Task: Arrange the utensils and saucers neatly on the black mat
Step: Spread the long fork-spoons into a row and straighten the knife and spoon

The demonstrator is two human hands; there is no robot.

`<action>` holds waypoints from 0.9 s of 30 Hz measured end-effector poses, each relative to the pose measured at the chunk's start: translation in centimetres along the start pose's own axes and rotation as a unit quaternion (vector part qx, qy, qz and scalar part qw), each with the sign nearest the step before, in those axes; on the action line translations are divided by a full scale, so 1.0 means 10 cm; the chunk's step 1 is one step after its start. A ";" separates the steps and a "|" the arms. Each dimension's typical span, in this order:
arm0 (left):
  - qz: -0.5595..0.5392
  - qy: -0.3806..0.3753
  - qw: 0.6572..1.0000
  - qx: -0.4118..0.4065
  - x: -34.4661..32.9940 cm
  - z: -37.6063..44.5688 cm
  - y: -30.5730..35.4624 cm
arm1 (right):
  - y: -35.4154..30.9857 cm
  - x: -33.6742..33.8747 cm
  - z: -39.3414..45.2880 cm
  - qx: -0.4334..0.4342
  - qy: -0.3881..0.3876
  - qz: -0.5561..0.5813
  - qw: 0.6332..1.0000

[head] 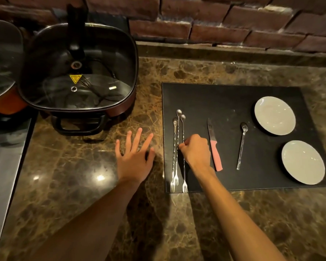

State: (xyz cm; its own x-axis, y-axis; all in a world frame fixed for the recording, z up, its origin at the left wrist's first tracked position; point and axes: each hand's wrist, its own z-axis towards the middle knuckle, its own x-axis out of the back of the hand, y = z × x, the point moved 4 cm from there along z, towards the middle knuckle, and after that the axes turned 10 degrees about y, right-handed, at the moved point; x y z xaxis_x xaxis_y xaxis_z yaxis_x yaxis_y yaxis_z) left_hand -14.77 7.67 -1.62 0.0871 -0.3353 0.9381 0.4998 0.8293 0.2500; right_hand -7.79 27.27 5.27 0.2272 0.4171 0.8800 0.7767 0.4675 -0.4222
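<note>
A black mat [224, 97] lay on a brown marble counter [83, 185] below a brick wall [233, 21]. Along the mat's left edge lay three long twisted forks [175, 147], side by side, tines toward the near edge. The right hand [195, 150] had its fingers curled, pinching the rightmost fork near its middle. Just right of that hand lay a pink-handled knife [214, 146], then a small spoon [241, 146]. Two white saucers [274, 115] sat at the mat's right side, one far, one near. The left hand [135, 157] rested flat on the counter left of the mat, fingers spread wide, holding nothing. A lidded electric pan [77, 72] stood far left.
</note>
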 end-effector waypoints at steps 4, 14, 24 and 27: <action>0.009 0.017 1.000 -0.007 0.02 -0.02 0.01 | 0.16 0.13 0.06 -0.031 0.010 0.014 0.999; 0.016 0.018 1.000 -0.012 -0.04 -0.02 -0.02 | 0.55 0.29 0.31 -0.072 0.014 0.048 0.996; 0.011 0.014 1.000 -0.008 -0.04 -0.02 -0.02 | 0.48 0.28 0.30 0.004 0.022 0.068 0.997; 0.014 0.018 1.000 -0.010 -0.03 -0.01 -0.02 | 0.45 0.26 0.30 0.008 0.019 0.074 0.997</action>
State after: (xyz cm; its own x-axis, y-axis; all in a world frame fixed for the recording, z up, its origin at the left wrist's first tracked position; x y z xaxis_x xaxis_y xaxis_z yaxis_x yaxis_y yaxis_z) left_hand -14.78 7.58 -2.00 0.1328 -0.3276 0.9354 0.5129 0.8303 0.2180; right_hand -5.44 32.84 5.00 0.3609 0.4534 0.8150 0.7237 0.4151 -0.5514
